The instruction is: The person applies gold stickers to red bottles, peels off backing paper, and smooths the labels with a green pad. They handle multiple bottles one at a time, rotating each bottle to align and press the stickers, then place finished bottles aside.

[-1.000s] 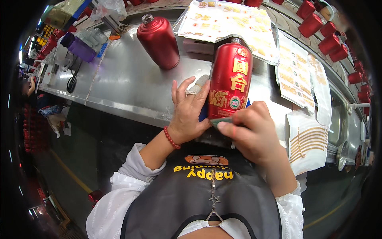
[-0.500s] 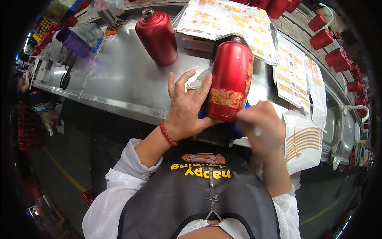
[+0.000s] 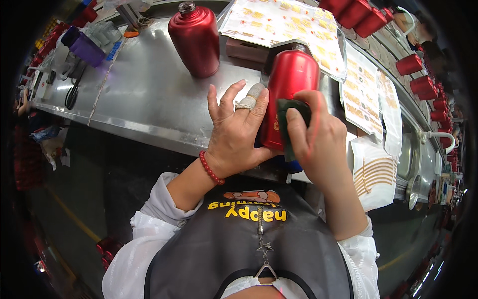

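Note:
A glossy red bottle (image 3: 297, 74) lies tilted in a dark holder (image 3: 273, 56), a bit of blue showing under its base. My left hand (image 3: 234, 127) steadies its left side: the thumb is at the base, the index finger runs along the wall, and the other fingers spread away. One finger wears a pale wrapping. In my right hand (image 3: 321, 134) is a dark green flat scraper (image 3: 287, 117), pinched and pressed to the bottle's lower front. The scraper and hand hide most of the gold decoration there. Farther back left, another red bottle (image 3: 195, 42) stands on the metal table.
Decal sheets with gold designs (image 3: 284, 22) lie on a tray behind the bottle, and more sheets (image 3: 362, 92) lie to the right. A sheet with curved gold strips (image 3: 373, 174) sits nearer me. Red bottles (image 3: 423, 87) line the far right. A purple bottle (image 3: 83, 47) stands at left.
My right hand has moved up from the bottle's base onto its front, and the green scraper now shows in it. The gold lettering there is now largely covered. My left hand stays at the side.

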{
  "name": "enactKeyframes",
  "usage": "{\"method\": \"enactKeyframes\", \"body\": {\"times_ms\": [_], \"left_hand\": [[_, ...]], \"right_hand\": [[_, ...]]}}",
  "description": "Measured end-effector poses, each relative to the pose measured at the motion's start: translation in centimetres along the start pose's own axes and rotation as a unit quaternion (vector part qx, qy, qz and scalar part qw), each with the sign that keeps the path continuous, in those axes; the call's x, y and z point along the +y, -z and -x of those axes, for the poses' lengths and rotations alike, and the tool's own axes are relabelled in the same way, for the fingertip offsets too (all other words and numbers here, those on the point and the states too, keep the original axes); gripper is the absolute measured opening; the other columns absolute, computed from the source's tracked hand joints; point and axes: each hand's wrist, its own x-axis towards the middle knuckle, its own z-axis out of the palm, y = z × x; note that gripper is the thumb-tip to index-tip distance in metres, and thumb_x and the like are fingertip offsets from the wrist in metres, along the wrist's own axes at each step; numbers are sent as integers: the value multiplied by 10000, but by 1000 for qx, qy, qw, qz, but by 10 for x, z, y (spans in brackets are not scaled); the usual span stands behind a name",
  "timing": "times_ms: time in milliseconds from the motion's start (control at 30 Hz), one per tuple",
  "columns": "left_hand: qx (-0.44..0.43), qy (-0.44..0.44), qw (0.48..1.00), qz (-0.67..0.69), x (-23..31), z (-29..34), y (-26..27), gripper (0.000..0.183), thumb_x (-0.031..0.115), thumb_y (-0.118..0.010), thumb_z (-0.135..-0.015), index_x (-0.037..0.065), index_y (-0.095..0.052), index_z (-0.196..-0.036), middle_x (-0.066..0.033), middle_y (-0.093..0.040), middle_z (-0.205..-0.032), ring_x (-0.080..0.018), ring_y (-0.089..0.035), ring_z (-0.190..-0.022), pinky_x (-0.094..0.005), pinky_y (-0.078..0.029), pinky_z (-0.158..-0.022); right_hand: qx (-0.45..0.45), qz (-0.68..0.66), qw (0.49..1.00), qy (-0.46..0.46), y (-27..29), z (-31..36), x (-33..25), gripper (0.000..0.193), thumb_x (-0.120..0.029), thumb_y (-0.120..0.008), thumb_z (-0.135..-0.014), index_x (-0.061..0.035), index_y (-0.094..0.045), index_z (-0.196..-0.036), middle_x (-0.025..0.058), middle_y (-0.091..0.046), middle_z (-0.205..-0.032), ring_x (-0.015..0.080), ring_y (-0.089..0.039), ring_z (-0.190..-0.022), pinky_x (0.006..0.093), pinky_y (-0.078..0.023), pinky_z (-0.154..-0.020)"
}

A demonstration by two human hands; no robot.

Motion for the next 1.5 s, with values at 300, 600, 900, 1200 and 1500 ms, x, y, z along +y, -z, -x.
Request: {"method": "enactKeyframes", "body": {"times_ms": [300, 600, 900, 1200, 1500], "left_hand": [[6, 53, 996, 75, -5, 10, -9, 1047, 596, -801, -704, -27, -439, -1464, -166, -652, -996, -387, -371, -1376, -655, -11, -1164], [-11, -1, 1000, 21, -5, 5, -16, 1004, 525, -812, -721, 1, -421, -1483, -165, -541, -1401, -396, -361, -1376, -657, -94, -1165], [-28, 10, 993, 115, -7, 17, -23, 979, 613, -698, -861, -43, -382, -1515, -199, -491, -1470, -396, -355, -1380, -532, -188, -1174], [-9, 21, 993, 116, -5, 25, -22, 849, 543, -657, -939, -41, -405, -1500, -205, -467, -1503, -379, -355, -1397, -465, -281, -1151], [6, 25, 997, 78, 10, 21, -20, 817, 502, -673, -943, -49, -414, -1488, -215, -465, -1499, -358, -374, -1395, -454, -286, -1155]], "right_hand": [[-64, -24, 997, 37, 8, -12, -15, 226, -113, -589, -967, -26, -592, -1175, 172, -692, -769, 262, -709, -670, 369, -550, -639], [-22, 12, 997, 74, -3, -3, -9, 211, -116, -640, -914, -37, -598, -1106, 188, -646, -685, 396, -672, -636, 438, -542, -582], [51, 90, 993, 61, 111, 79, 173, 353, 194, -460, -804, 8, -703, -980, 125, -648, -1330, 294, -629, -1227, 329, -503, -1019], [-12, 166, 977, -129, 140, 205, 210, 264, -32, -712, -839, 5, -718, -1101, 130, -642, -1092, 316, -605, -1086, 388, -489, -948], [103, 109, 981, -125, 131, 226, 207, 56, -31, -689, -886, -6, -652, -919, 85, -616, -1162, 245, -588, -1075, 343, -466, -931]]}}
